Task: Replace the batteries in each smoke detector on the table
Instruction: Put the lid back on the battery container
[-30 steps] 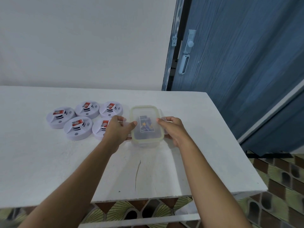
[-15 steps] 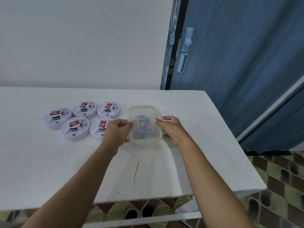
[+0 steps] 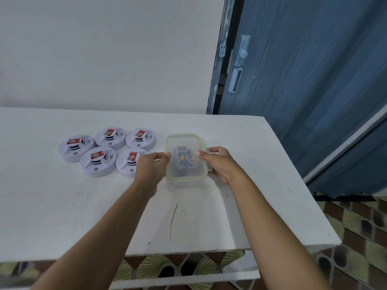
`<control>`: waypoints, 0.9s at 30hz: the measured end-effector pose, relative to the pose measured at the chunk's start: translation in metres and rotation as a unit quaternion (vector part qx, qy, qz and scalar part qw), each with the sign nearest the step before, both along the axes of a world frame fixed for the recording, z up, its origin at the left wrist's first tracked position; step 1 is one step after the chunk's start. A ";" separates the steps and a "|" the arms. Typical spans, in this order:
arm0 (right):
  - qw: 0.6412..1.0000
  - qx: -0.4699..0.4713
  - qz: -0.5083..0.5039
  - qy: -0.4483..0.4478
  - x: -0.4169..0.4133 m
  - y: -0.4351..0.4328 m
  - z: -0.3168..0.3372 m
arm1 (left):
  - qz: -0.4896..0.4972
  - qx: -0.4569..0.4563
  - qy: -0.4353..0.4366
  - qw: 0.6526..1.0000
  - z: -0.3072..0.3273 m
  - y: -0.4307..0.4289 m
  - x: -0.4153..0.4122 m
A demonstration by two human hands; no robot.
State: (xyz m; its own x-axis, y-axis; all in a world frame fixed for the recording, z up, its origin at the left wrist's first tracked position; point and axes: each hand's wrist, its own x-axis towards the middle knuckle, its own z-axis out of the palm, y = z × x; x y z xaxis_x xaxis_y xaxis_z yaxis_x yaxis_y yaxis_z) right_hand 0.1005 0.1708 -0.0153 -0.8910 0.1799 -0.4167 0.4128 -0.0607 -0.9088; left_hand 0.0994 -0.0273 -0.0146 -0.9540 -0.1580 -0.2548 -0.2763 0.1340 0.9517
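Five smoke detectors lie untouched left of the closed container on the table. The left hand, thumb now drawn back to the container's edge, and the right hand still grasp its sides. The batteries inside stay sealed, so no swap has begun.
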 end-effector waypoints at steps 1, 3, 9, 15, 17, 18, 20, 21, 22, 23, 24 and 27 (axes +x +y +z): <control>1.000 0.009 0.002 0.004 0.000 0.000 0.000 | -0.002 0.009 -0.003 1.000 0.001 0.000 0.000; 0.999 0.041 0.003 0.016 0.001 -0.001 -0.001 | -0.006 0.018 -0.006 1.000 0.002 0.000 0.002; 0.982 0.181 0.015 0.057 0.010 -0.008 -0.008 | -0.011 0.024 0.004 1.000 0.003 0.000 0.005; 0.984 0.169 -0.008 0.064 0.008 -0.009 -0.018 | -0.013 0.041 0.011 0.999 0.002 -0.001 0.006; 0.988 0.146 -0.011 0.050 0.007 -0.009 -0.020 | -0.016 0.059 0.015 0.998 0.002 0.001 0.009; 0.989 0.137 -0.007 0.045 0.007 -0.009 -0.020 | -0.015 0.064 0.018 0.998 0.002 0.001 0.009; 0.991 0.129 0.003 0.042 0.007 -0.010 -0.020 | -0.013 0.062 0.021 0.998 0.004 0.002 0.011; 0.991 0.128 0.004 0.044 0.007 -0.010 -0.021 | -0.013 0.059 0.020 0.998 0.004 0.002 0.011; 0.991 0.128 0.005 0.045 0.006 -0.010 -0.022 | -0.013 0.054 0.020 0.998 0.004 0.002 0.011; 0.991 0.123 0.005 0.047 0.005 -0.010 -0.023 | -0.015 0.044 0.021 0.999 0.004 0.002 0.011; 0.992 0.115 0.006 0.046 0.004 -0.009 -0.024 | -0.016 0.031 0.024 0.999 0.005 0.001 0.012; 0.993 0.108 0.017 0.046 0.001 -0.007 -0.026 | -0.035 -0.073 0.063 0.995 0.007 0.000 0.014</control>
